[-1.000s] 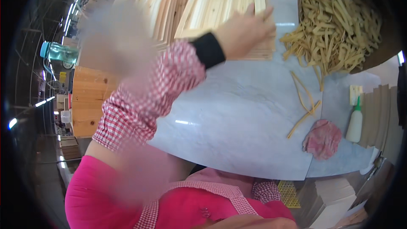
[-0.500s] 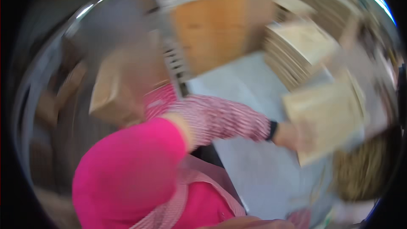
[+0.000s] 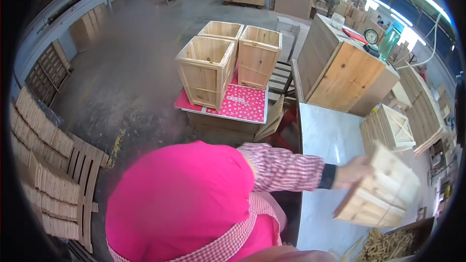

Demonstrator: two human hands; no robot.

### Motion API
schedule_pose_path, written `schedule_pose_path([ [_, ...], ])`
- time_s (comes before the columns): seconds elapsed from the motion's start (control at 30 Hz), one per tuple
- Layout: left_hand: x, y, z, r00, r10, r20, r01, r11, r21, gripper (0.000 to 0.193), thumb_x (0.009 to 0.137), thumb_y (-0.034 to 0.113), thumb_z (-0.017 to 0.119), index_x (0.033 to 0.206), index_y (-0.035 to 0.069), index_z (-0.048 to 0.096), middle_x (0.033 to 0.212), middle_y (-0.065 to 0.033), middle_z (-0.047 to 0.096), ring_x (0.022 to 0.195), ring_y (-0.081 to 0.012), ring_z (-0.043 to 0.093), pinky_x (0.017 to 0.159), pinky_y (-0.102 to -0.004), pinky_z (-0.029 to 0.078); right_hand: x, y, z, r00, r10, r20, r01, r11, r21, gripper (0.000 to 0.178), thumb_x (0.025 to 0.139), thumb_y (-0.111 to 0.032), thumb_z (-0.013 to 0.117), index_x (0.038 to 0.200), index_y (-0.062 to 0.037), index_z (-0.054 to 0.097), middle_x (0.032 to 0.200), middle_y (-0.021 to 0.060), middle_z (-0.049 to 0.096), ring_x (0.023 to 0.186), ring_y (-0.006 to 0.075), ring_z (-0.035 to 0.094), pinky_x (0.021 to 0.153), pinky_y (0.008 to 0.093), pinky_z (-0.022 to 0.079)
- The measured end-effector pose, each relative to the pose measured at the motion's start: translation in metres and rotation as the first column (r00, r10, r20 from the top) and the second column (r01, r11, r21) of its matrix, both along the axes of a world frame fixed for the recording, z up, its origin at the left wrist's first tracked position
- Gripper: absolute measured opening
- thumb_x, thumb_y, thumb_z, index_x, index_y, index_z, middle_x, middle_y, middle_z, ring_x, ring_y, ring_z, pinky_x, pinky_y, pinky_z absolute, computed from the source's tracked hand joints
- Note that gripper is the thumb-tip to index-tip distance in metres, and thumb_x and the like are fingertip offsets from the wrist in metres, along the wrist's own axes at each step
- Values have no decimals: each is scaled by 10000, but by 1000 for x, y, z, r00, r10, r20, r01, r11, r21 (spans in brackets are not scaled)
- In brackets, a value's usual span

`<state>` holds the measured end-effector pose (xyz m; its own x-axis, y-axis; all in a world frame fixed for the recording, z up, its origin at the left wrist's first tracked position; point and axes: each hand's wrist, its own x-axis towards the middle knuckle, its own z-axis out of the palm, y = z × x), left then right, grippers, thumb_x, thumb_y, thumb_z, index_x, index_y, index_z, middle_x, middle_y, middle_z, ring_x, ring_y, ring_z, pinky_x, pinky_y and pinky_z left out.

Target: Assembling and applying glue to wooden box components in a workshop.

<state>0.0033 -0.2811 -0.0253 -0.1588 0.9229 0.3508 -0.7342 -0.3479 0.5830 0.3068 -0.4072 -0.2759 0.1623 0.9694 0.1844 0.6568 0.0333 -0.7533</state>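
My left arm, in a pink sleeve with a checked oversleeve, reaches across to the right. The fingers of my left hand (image 3: 353,171) grip the left edge of a pale wooden box (image 3: 381,194). That box is tilted over the grey-white worktop (image 3: 318,131) and blurred by motion. Part of my left hand's fingers is hidden at the box's edge. My right hand is not in view. Just beyond the box stands a stack of pale wooden frames or panels (image 3: 386,128).
Three tapered wooden bins (image 3: 201,80) stand on a pink patterned board (image 3: 247,102) left of the worktop. A wooden cabinet (image 3: 340,75) carries a clock (image 3: 371,36) and a bottle (image 3: 390,41). Wood strips (image 3: 388,245) fill a container at lower right; slatted panels (image 3: 41,136) lie stacked left.
The view has swung, bringing the three bins into clear sight. The box in my left hand sits lower in the picture and tilts differently; its broad flat face showed before.
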Motion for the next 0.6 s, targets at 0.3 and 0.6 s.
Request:
schedule_pose_path([
  [0.3,-33,-122,-160,906,27,423,181,877,-444,461,926,136,549,1337,-25,416,1338,-148,498,1242,-243,475,1070,-391,361,-49,21,113,930,237,-280,-238,971,33,310,949,-237,563,1105,26,616,1002,170,652,907,273,623,817,355,508],
  [0.6,-30,-113,-160,951,33,307,194,710,-677,429,911,161,612,1279,-21,490,1221,-112,588,1129,-221,563,1004,-387,434,-81,221,130,681,347,644,-407,911,-60,388,893,-200,553,1171,71,534,1200,263,549,1123,412,511,975,449,412],
])
